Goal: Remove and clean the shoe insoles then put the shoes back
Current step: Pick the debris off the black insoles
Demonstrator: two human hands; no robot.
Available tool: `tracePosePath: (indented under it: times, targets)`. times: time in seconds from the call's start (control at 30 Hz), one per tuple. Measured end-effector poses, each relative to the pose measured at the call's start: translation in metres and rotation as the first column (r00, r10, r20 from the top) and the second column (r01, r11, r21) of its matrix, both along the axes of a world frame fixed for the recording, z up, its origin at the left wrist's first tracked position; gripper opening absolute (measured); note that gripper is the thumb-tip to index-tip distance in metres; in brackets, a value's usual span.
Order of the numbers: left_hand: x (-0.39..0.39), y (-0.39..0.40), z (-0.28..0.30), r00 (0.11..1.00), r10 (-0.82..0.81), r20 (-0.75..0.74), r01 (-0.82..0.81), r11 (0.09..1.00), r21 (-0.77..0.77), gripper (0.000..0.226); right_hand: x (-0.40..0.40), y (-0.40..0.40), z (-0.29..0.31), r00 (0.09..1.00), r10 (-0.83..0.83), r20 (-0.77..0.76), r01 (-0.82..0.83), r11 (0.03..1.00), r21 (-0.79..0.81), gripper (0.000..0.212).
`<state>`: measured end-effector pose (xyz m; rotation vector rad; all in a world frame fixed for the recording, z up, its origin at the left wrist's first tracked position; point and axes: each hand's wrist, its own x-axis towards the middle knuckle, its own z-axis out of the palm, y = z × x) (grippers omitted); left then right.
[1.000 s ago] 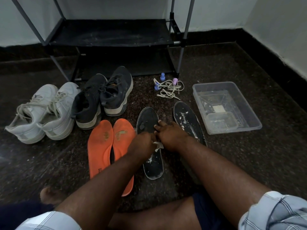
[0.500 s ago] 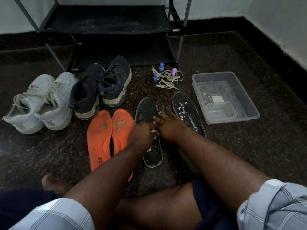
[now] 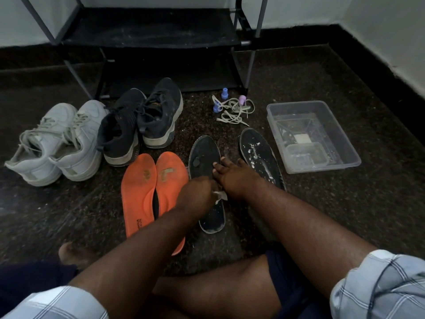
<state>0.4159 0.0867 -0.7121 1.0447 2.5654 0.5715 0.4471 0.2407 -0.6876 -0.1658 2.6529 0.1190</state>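
Note:
A black insole (image 3: 205, 151) lies on the floor in front of me. My left hand (image 3: 195, 195) is curled over its middle and pinches a small white wipe (image 3: 220, 195) against it. My right hand (image 3: 234, 178) rests beside it, straight fingertips pressing on the insole's right edge. A second black insole (image 3: 257, 155), flecked with white, lies to the right. Two orange insoles (image 3: 140, 189) lie side by side on the left. Behind them stand a black pair of shoes (image 3: 140, 123) and a white pair of shoes (image 3: 57, 143).
A clear plastic tub (image 3: 347, 143) with a smaller tray inside sits at the right. Loose white laces (image 3: 234, 111) and small blue and purple caps lie near the black shoe rack (image 3: 149, 31) at the back. My bare legs are folded in the foreground.
The view has shifted slightly. Both hands stay on the same black insole, with the left hand still holding the wipe there.

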Motion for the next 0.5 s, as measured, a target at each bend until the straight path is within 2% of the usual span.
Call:
tracePosePath:
  times: [0.1,0.27,0.37,0.43,0.5]
  targets:
    - [-0.007,-0.002,0.0,0.999,0.035,0.007,-0.035,0.999,0.015,0.012,0.001,0.001,-0.003,1.0,-0.005,-0.002,0.005,1.0,-0.008,0.057]
    - [-0.016,-0.01,0.013,0.963,0.204,0.178,-0.228,0.965,0.129,0.01,-0.002,0.003,-0.001,0.999,-0.044,-0.005,0.044,0.996,-0.077,0.058]
    - [-0.023,-0.019,0.02,0.916,0.309,0.258,-0.352,0.925,0.142,0.005,-0.009,0.005,0.005,0.985,-0.11,-0.129,0.075,0.965,-0.252,0.058]
    - [-0.025,-0.023,0.022,0.874,0.363,0.321,-0.426,0.892,0.151,0.007,-0.013,0.005,0.01,0.948,-0.238,-0.212,0.123,0.886,-0.447,0.053]
    - [-0.024,-0.024,0.026,0.831,0.397,0.39,-0.483,0.862,0.154,0.01,-0.01,0.003,0.015,0.919,-0.333,-0.212,0.147,0.787,-0.599,0.042]
